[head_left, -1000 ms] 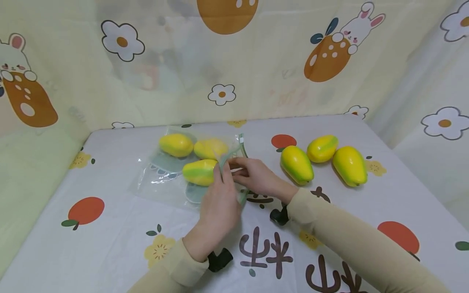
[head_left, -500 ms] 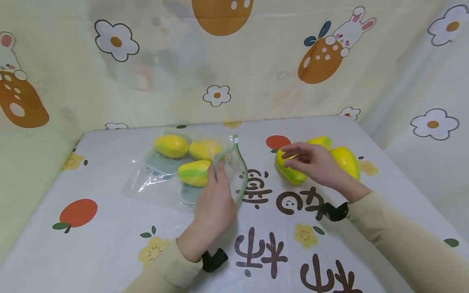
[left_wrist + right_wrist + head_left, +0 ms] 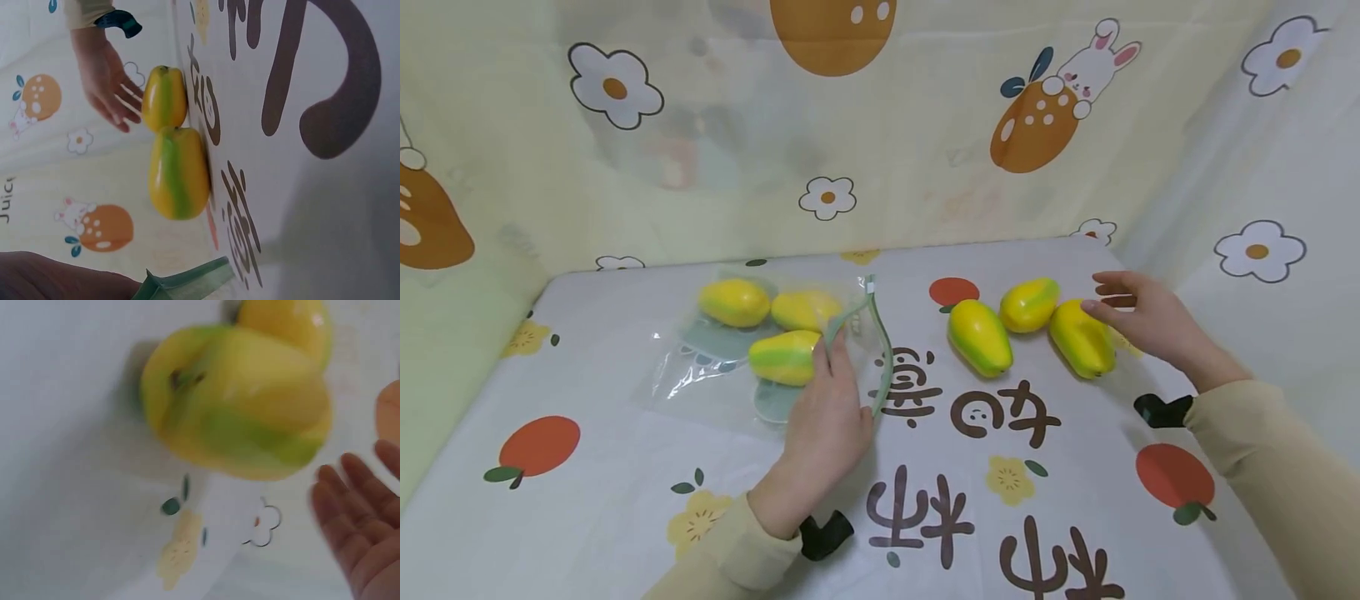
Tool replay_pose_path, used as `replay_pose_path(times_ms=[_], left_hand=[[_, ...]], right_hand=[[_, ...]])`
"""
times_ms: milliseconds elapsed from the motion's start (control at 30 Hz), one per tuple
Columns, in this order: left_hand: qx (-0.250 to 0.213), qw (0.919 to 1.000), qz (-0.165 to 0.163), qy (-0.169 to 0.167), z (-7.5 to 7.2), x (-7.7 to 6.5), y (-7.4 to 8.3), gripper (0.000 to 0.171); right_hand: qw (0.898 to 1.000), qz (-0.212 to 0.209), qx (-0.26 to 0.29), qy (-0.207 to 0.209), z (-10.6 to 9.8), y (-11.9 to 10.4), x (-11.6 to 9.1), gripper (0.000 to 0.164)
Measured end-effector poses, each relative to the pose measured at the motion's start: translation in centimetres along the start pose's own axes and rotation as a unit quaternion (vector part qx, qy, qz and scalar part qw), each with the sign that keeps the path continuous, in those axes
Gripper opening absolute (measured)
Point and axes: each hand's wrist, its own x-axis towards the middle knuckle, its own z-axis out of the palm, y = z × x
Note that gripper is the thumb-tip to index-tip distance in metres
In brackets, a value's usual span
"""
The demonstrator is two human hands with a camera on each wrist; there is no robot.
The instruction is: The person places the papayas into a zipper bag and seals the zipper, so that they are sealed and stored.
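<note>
On the left of the table, my left hand [image 3: 827, 417] pinches the edge of a clear zip bag [image 3: 688, 387] that has a green zip strip and slider. In the bag lie three yellow-green papayas [image 3: 786, 357]; the fingertips are beside the nearest one. Its mouth gapes toward the right. My right hand [image 3: 1157, 321] hovers with extended fingers just right of the rightmost papaya [image 3: 1084, 342], and the thumb tip overlaps that fruit in the head view. In the right wrist view, the fingers [image 3: 356, 506] are spread beside the papaya [image 3: 237, 403] and hold nothing.
Two more loose papayas, a front one [image 3: 981, 337] and a back one [image 3: 1030, 305], sit close to the rightmost one. A printed cloth [image 3: 940, 450] covers the table, and a patterned curtain [image 3: 722, 125] stands behind and at the sides.
My right hand has let go of the bag's mouth and moved right, passing over the loose papayas to their far right side. The left hand keeps its grip on the bag.
</note>
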Motion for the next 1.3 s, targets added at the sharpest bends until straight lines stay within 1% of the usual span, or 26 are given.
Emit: replay_pose_path(times_ms=[100,233,367,500,633,800,967,1033,1100,1167,1300], left_hand=[[0.005,1.0,-0.002,0.002,0.0,0.0,-0.2,0.093],[0.014,0.9999,-0.003,0.005,0.0,0.1,-0.2,0.094],[0.019,0.9998,-0.001,0.011,-0.1,0.0,-0.1,0.093],[0.022,0.9997,0.0,0.013,-0.2,-0.1,0.1,0.093],[0.024,0.9996,0.001,0.014,-0.2,-0.1,0.2,0.092],[0.027,0.9995,-0.002,0.014,-0.2,-0.1,0.1,0.092],[0.03,0.9995,-0.007,0.009,-0.3,0.0,0.0,0.092],[0.03,0.9995,-0.008,0.005,-0.3,0.0,0.1,0.092],[0.029,0.9995,-0.009,0.003,-0.4,0.0,0.2,0.092],[0.027,0.9996,-0.007,0.005,-0.4,0.0,0.2,0.091],[0.027,0.9996,-0.004,0.011,-0.4,0.0,0.1,0.091]], right_hand=[[0.998,0.022,-0.025,-0.047,0.7,0.5,1.1,0.088],[0.995,0.034,-0.045,-0.081,1.2,0.9,1.9,0.095],[0.993,0.054,-0.039,-0.101,1.1,1.5,1.9,0.097],[0.992,0.071,-0.02,-0.103,0.9,2.3,1.6,0.095],[0.993,0.073,0.0,-0.09,0.5,2.9,1.3,0.09],[0.995,0.077,0.027,-0.065,0.1,3.2,0.6,0.09],[0.994,0.087,0.057,-0.02,-0.8,3.1,-0.6,0.092],[0.994,0.083,0.072,-0.001,-1.2,3.0,-1.1,0.09],[0.994,0.071,0.08,0.014,-1.5,2.9,-1.6,0.087],[0.994,0.049,0.09,0.026,-1.5,2.6,-2.0,0.08],[0.992,-0.007,0.118,0.048,-0.9,1.5,-2.7,0.066]])
